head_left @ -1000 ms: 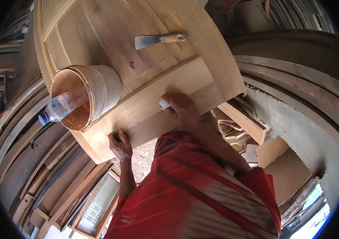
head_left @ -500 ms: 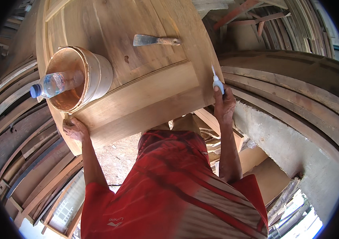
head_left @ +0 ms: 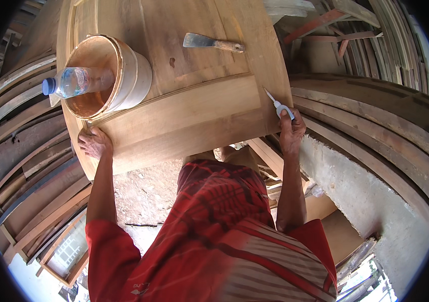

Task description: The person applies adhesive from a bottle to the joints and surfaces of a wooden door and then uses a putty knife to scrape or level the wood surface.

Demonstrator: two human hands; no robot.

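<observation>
The right hand (head_left: 293,130) is gripping a likely light, squeezable bottle (head_left: 280,106), best held mid-body, by the near-right corner of the wooden door (head_left: 184,113); the left hand (head_left: 96,143), closure unclear, is resting near its left edge.

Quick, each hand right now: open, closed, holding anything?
Left hand: on the wooden panel, fingers bent; can't tell open or closed.
Right hand: closed, holding the white nozzle bottle.

In our right hand (head_left: 292,132) we hold a small nozzle bottle (head_left: 284,110); our left hand (head_left: 95,143) seems to rest on the wooden panel (head_left: 184,118) at left, near a bucket (head_left: 137,80) with a plastic bottle (head_left: 76,82). Farther lies a scraper (head_left: 214,43).
</observation>
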